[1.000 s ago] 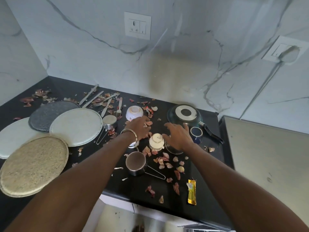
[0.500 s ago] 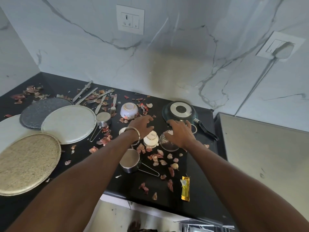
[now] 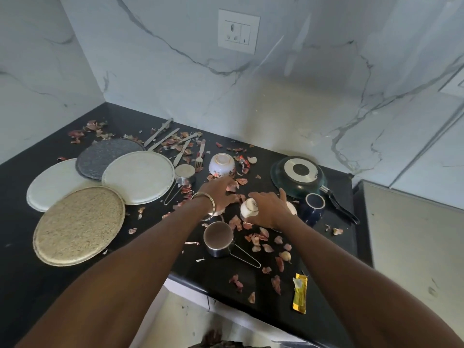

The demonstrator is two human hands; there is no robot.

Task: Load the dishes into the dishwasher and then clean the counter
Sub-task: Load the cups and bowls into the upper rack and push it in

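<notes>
Task is sitting at the very start, judging by the layout: every dish is still lying on the counter, nothing loaded, dishwasher not in view, wiping not begun.

Right hand is reaching over the small white cup, which is lying tilted mid-counter; palm is covering it, thumb touching its side. Whether the fingers are actually curling round it, cannot tell. Left hand is resting just beside the cup on the left, fingers fairly straight over the peels, holding nothing that I can see; a white edge is showing under its wrist, unclear what.

Remaining to load:
- four round plates at left, overlapping: beige plate, two white ones, grey plate
- cutlery scattered at the back, fork included
- floral bowl, standing upside down
- two steel measuring cups: near one showing its dull round face and nothing visible in it; small one beside the white plate
- frying pan upside down at right, blue mug touching its front edge, interior too dark to read

Containers are looking empty or inverted; no food visible in any.

Counter mess left for later: onion peels spreading across most of the surface, plus a yellow wrapper near the front edge.
</notes>
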